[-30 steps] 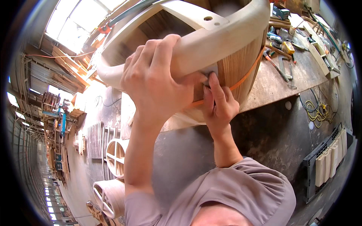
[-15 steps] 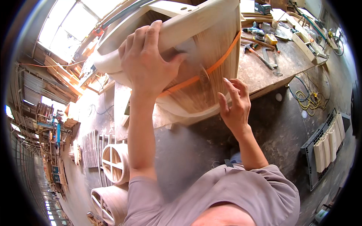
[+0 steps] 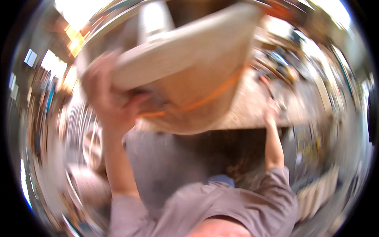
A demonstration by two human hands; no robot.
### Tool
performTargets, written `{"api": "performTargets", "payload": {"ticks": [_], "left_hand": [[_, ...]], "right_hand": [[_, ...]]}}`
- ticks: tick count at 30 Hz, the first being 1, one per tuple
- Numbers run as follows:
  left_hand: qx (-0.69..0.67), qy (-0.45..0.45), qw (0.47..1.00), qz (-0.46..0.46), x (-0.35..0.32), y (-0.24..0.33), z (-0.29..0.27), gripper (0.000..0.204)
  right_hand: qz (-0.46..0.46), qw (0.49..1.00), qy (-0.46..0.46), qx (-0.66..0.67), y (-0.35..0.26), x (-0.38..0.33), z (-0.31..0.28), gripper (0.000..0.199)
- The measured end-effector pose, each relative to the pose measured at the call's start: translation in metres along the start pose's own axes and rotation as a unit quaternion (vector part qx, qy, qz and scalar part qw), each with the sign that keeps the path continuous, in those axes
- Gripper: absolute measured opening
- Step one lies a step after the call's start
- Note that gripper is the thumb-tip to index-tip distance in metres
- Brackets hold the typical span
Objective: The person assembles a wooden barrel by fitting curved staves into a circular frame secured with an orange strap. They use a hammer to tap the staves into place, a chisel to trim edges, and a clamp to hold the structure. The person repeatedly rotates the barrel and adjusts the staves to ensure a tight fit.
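Note:
The whole picture is smeared by motion. A large wooden tub [image 3: 197,91] with a thick pale rim and an orange strap [image 3: 209,96] around its slatted side lies tilted on a workbench [image 3: 252,114]. My left hand [image 3: 106,98] is raised and closed on the tub's rim at its left end. My right hand [image 3: 272,112] is off the tub, up at the front edge of the workbench to the tub's right. Its fingers are too blurred to read.
Tools lie scattered on the workbench behind the tub at upper right [image 3: 284,63]. Round wooden pieces [image 3: 92,144] stand on the floor at the left. A grey concrete floor [image 3: 177,158] lies below the bench. Bright windows [image 3: 51,63] are at upper left.
My right hand has left the tub's side and swung right to the bench edge. My left hand keeps its hold on the rim. The view has swung quickly and gone blurred.

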State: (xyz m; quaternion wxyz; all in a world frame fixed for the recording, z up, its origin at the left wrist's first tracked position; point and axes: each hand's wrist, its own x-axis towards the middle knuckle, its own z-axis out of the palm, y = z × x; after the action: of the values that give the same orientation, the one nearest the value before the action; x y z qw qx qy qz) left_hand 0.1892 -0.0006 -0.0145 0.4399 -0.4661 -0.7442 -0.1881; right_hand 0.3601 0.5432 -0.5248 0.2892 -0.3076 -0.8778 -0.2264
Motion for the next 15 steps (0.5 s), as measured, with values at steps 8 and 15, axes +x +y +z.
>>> {"api": "performTargets", "payload": {"ticks": [8,15], "left_hand": [[-0.018,0.214,0.968,-0.130,-0.023,0.060,0.036,0.071],[0.008,0.275,0.953,-0.126,-0.121,0.049,0.022,0.030]], "right_hand": [[0.073,0.935,-0.345,-0.049,0.035,0.090,0.041,0.028],[0.401,0.622,-0.399,0.542,0.023,0.109,-0.036,0.034]]}}
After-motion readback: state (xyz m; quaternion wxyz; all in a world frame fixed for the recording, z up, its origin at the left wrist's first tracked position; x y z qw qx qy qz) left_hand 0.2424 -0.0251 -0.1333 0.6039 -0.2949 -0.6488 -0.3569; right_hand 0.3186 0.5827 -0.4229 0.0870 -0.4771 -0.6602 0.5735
